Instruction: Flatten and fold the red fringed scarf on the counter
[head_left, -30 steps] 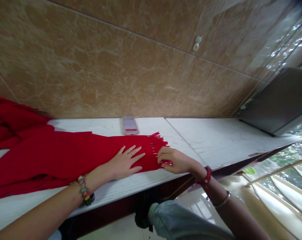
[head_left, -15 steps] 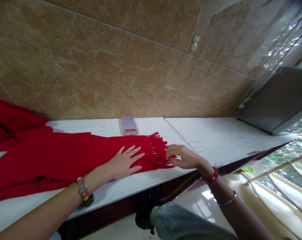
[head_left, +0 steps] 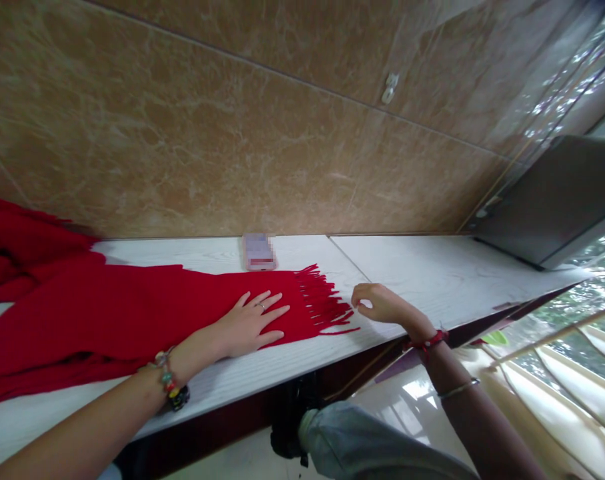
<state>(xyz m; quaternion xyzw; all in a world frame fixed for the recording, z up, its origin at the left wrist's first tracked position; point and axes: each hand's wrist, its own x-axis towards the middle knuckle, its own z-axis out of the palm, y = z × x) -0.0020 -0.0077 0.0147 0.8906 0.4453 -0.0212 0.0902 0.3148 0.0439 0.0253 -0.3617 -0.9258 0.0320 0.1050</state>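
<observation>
Two bare hands work at a red scarf that lies lengthwise along a white wood-grain counter, its bunched far part running out past the left edge of the view. The left hand is spread flat on the cloth, palm down, fingers fanned and gripping nothing; a ring sits on one finger and a beaded bracelet circles the wrist. The right hand is loosely curled just beside the tips of the fringe, thumb and fingers bent toward each other; whether a strand is caught between them I cannot tell. A red bracelet and a silver bangle circle that arm.

Behind the scarf, near its fringed end, a phone lies against the foot of the brown marbled wall. Its face is partly blurred into coloured blocks, so any label or writing there is unreadable. A small white fitting is fixed higher on the wall, and a dark grey box stands at the counter's right end.
</observation>
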